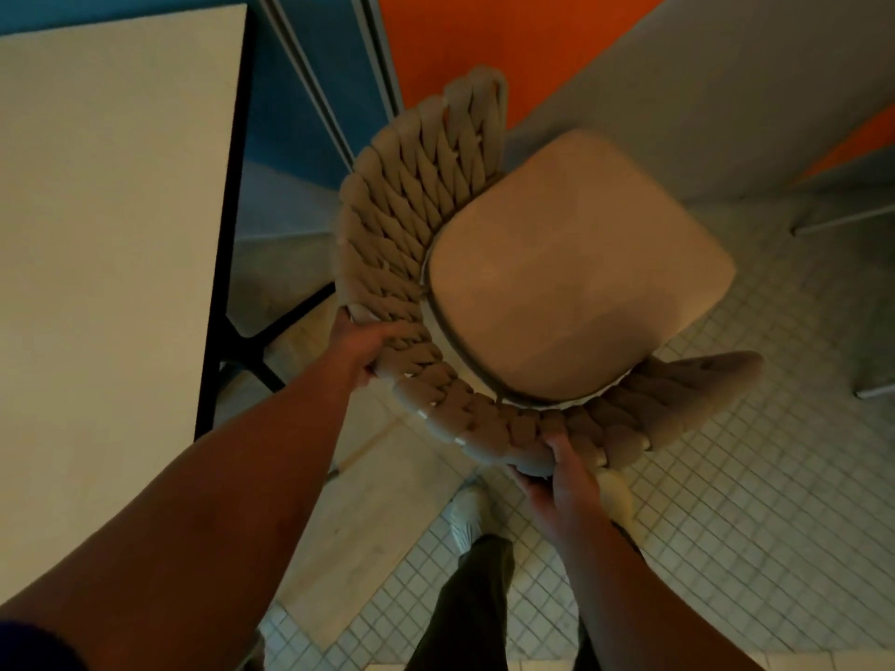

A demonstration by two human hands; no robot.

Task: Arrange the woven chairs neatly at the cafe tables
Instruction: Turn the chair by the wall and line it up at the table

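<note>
Cream tabletop (111,210) fills my left side, its dark edge apart from the woven chair (576,283). The chair sits angled between that table and a grey table (726,89) beyond, over the tiled floor (775,477). I judge this chair mid-placement: it is not yet squared or tucked to either table, and I see no other chairs to count. My left hand (358,346) grips the braided back rim. My right hand (566,481) clasps the same rim nearer me.
</note>
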